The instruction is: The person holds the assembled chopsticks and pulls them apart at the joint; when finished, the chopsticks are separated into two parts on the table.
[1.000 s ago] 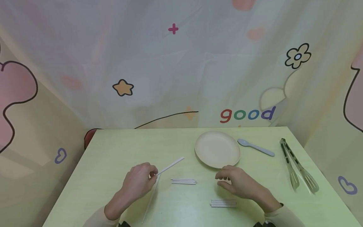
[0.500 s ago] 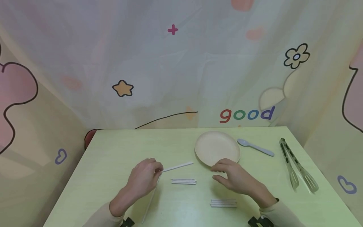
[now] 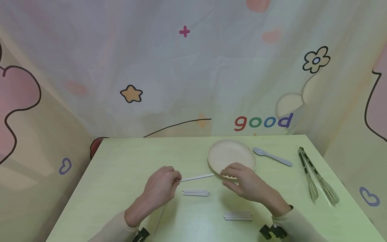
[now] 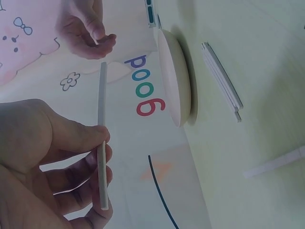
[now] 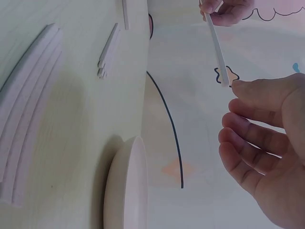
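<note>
Stick, thin, white (image 3: 198,177): pinched by our left hand (image 3: 161,186), left of round beige plate (image 3: 231,156); right hand (image 3: 249,185) spread. Before plate, seemingly done: white-stick row (image 3: 196,194), second row (image 3: 238,218). Outstanding: this, loose stick (image 3: 158,221).

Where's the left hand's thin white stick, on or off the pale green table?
Off. Wrist views show the left hand holding the stick clear of the table.

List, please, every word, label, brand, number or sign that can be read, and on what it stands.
"good": red, green, blue and purple letters, on the pale printed cloth backdrop.
"+": a dark pink sign, on the same backdrop.
I can read nothing on the thin white sticks, round beige plate or grey-blue spoon; any marking on the metal tongs is too small to read.
</note>
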A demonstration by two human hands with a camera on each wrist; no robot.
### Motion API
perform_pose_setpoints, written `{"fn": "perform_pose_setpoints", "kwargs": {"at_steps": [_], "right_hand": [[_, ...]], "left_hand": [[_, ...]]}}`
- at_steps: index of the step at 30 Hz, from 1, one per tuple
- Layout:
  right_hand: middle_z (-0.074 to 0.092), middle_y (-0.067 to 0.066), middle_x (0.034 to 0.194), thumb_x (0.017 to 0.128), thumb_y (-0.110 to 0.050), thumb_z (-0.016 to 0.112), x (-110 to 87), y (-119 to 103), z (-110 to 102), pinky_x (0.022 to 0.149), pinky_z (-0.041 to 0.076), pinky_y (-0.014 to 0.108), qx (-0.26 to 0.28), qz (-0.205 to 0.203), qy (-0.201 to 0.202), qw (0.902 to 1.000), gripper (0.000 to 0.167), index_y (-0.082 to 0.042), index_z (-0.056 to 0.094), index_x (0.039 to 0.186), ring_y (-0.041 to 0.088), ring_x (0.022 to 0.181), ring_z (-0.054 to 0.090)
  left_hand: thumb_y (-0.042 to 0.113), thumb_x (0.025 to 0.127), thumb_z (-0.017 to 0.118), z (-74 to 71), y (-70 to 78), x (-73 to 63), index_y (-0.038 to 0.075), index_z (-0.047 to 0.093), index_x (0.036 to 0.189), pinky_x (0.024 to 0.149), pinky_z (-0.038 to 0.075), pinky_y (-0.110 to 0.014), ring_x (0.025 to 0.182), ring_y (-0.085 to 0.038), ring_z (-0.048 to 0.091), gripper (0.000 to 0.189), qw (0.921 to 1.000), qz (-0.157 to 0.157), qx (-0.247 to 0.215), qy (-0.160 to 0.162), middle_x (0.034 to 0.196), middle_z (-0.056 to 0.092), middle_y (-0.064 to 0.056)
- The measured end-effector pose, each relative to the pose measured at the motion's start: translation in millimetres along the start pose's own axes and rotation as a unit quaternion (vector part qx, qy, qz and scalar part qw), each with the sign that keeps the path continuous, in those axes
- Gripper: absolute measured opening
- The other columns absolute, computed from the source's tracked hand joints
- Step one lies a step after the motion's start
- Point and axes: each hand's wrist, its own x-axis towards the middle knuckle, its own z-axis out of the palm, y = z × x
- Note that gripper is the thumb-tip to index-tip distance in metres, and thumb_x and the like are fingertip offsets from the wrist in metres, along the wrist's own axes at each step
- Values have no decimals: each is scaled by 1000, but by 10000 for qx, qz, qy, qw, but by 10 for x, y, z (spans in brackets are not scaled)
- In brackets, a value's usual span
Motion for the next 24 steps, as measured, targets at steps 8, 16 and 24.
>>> {"fn": "perform_pose_setpoints", "kwargs": {"at_steps": [8,16,24], "right_hand": [[67,-5,100,84,-18,77,95,-65,-13,78,54,28,46,-184,97,9998,22,-12,71,104,9,94,62],[68,0,102,85,-20,74,175,-124,2,82,54,32,86,-229,-54,9997,22,-11,71,105,13,97,63],[68,-2,102,87,-19,73,215,-166,27,81,54,31,112,-239,-220,9994,21,-11,71,107,12,96,62]], "left_hand": [[0,78,76,28,37,43,11,73,81,61,44,-22,70,-13,54,12,9994,335,-34,-14,74,60,5],[0,79,75,75,69,90,8,73,82,65,46,-23,71,-14,54,9,9984,536,-139,-89,74,62,3],[-1,80,74,106,95,117,9,72,81,66,46,-24,71,-13,53,10,9975,681,-135,-126,75,62,3]]}}
